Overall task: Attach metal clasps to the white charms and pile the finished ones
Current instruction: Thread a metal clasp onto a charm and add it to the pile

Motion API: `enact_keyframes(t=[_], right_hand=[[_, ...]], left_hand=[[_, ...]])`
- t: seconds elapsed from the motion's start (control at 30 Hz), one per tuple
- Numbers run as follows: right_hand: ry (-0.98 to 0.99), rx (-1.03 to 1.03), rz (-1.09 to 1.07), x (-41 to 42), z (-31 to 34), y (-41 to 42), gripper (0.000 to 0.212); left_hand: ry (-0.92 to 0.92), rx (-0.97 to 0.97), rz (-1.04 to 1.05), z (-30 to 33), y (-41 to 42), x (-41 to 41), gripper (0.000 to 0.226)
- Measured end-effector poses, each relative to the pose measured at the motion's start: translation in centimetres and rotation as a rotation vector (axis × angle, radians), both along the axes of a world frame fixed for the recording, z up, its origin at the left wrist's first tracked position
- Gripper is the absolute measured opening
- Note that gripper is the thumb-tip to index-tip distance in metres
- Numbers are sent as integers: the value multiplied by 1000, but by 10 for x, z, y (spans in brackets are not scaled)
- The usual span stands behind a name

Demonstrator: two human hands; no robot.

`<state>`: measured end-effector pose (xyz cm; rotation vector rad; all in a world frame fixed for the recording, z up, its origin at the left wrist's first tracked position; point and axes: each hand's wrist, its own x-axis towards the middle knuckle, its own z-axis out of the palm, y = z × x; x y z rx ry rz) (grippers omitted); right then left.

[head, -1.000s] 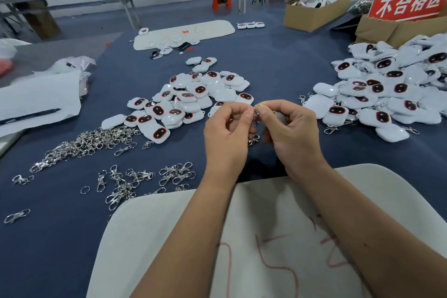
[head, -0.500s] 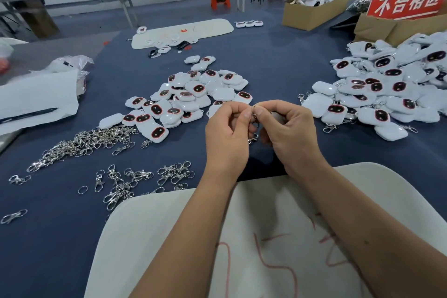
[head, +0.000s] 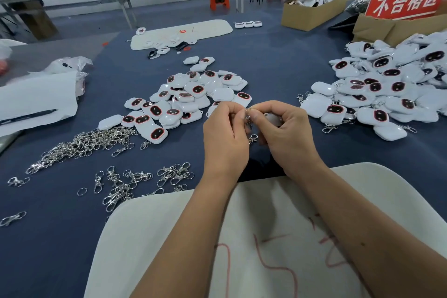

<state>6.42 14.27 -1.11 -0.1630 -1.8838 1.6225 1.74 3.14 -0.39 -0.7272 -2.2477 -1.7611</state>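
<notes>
Little is changing since a second ago: both hands are staying together over the blue cloth [head: 278, 60]. The left hand [head: 223, 139] is pinching a shiny metal clasp [head: 249, 121] with curled fingertips; the right hand [head: 285, 133] is curling round a smooth white charm [head: 273, 119]. Glossy rounded finished charms [head: 377, 89] are lying piled at right, loose clasps [head: 79, 144] at near left.
</notes>
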Motion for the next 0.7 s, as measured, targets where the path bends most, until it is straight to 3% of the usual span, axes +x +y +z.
enact_keyframes(t=[0.1, 0.27, 0.43, 0.7], right_hand=[[-44, -57, -40, -3, -1, 2, 9], [-123, -158, -84, -7, -6, 9, 39], [-56, -117, -144, -6, -5, 14, 14], [-137, 34, -194, -10, -6, 15, 17]], left_hand=[[105, -131, -14, 0, -7, -6, 17], [88, -217, -94, -1, -10, -8, 20], [48, -270, -159, 0, -11, -7, 22], [60, -301, -176, 0, -12, -6, 25]])
